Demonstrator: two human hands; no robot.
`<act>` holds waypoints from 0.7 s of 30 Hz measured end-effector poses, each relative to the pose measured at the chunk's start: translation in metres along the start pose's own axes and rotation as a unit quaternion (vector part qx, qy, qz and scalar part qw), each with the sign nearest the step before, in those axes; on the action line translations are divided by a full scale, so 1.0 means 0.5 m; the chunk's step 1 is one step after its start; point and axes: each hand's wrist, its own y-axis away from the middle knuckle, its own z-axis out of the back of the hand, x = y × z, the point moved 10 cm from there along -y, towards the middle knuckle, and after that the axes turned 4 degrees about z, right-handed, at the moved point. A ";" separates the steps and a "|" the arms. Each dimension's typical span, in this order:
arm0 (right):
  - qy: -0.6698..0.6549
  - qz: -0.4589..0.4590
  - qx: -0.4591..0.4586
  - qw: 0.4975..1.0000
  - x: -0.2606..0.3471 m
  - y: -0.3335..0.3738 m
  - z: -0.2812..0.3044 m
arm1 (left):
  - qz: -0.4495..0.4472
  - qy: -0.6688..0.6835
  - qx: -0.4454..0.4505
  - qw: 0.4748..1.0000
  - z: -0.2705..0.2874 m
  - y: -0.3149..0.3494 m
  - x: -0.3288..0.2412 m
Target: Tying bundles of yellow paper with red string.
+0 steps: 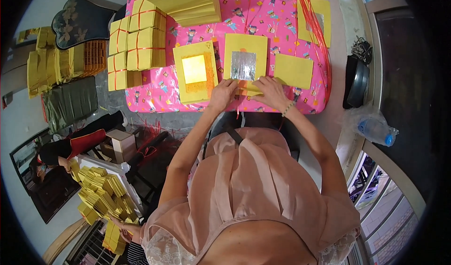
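Both hands [224, 95] on yellow paper [246, 43] | pink tablecloth [162, 84] | grey floor [112, 97] | barred window [385, 197]

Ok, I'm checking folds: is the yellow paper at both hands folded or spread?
Spread: the yellow paper lies flat, silver square up; left hand and right hand at its near edge.

The table [162, 96] (pink-covered) carries yellow paper stacks [244, 64]
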 end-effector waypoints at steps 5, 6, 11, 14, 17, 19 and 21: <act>0.047 -0.021 0.080 0.995 -0.034 -0.005 -0.051 | 0.021 0.000 0.008 1.000 0.011 -0.016 -0.006; 0.049 -0.019 0.079 0.996 -0.042 -0.015 -0.045 | -0.003 0.018 -0.041 0.999 0.033 -0.018 -0.020; -0.092 -0.102 0.189 0.972 -0.131 -0.078 -0.043 | -0.092 -0.034 -0.179 0.979 0.060 -0.002 -0.066; -0.112 -0.121 0.177 0.970 -0.189 -0.122 -0.026 | -0.109 -0.046 -0.123 0.985 0.023 -0.016 -0.080; -0.116 -0.155 0.203 0.960 -0.239 -0.164 -0.029 | -0.100 -0.049 -0.075 0.991 -0.001 -0.052 -0.073; -0.136 -0.173 0.166 0.961 -0.273 -0.185 -0.024 | -0.089 -0.059 -0.050 0.993 -0.009 -0.082 -0.070; -0.121 -0.173 0.155 0.965 -0.286 -0.206 -0.021 | -0.049 -0.057 -0.032 0.997 -0.009 -0.112 -0.054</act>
